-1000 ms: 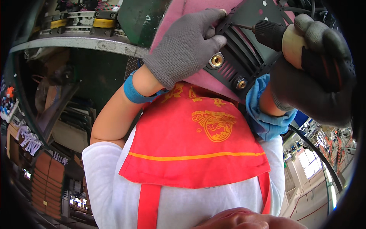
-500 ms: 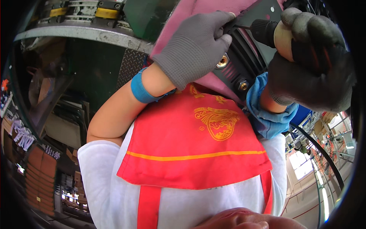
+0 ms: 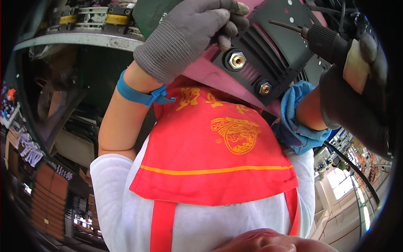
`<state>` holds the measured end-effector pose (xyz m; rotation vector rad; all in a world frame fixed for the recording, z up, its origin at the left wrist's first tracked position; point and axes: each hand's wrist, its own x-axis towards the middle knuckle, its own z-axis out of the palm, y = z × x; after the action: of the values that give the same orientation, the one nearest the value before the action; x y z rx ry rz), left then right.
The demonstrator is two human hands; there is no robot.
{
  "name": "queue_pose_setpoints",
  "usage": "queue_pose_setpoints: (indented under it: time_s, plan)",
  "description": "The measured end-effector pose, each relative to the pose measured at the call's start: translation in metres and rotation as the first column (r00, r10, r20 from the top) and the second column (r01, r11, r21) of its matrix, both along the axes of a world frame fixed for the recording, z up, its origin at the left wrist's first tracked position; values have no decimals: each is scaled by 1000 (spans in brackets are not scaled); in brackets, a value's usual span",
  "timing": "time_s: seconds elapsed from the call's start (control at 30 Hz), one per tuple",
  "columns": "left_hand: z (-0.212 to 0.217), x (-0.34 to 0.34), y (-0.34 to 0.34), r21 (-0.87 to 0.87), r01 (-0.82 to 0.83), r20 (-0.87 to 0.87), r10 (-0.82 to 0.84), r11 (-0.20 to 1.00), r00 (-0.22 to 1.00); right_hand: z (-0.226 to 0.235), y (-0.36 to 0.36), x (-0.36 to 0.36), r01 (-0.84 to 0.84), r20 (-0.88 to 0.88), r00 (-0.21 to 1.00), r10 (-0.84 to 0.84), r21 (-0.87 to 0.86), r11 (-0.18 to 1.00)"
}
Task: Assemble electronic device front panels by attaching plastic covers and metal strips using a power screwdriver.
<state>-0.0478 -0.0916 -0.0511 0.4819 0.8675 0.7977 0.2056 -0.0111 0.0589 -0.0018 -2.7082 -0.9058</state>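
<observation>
My right hand (image 3: 357,101), in a dark grey glove, grips an electric screwdriver (image 3: 329,44) with a black collar and a pale band around its body. Its long thin bit points left, apart from the black slotted metal housing (image 3: 289,46). Two brass connectors with hex nuts, an upper one (image 3: 237,61) and a lower one (image 3: 265,88), sit on the housing's near black panel (image 3: 248,79). My left hand (image 3: 189,35), gloved in grey, is beside the housing's left corner. Its fingers are curled together, and whatever they may hold is hidden.
Under the housing lies a pink mat (image 3: 205,71). At the upper left runs a metal-edged conveyor (image 3: 100,41) with yellow rollers (image 3: 117,19). A black cable (image 3: 350,161) hangs at the right. Stacked brown pieces (image 3: 48,201) stand at the lower left.
My left hand has drawn away from the housing, to the left and up. My right hand has pulled the screwdriver back to the right, uncovering more of the housing.
</observation>
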Motion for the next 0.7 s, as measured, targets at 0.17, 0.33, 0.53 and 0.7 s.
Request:
queue_pose_setpoints:
  time_s: [0.17,0.33,0.53,0.7]
  plan:
    - [-14,6,2,11,-51,320,45,999,946,-4,-27,-28,-56,284,959,-7,211,976]
    - [-25,6,12,18,42,215,-44,999,976,9,-32,-15,-185,546,837,-47,361,914]
    - [-18,14,7,40,-11,224,2,999,975,21,-37,15,-393,788,596,-152,452,801]
    - [-14,18,5,-6,-20,334,21,1000,942,23,-54,-27,-568,888,360,-285,451,689]
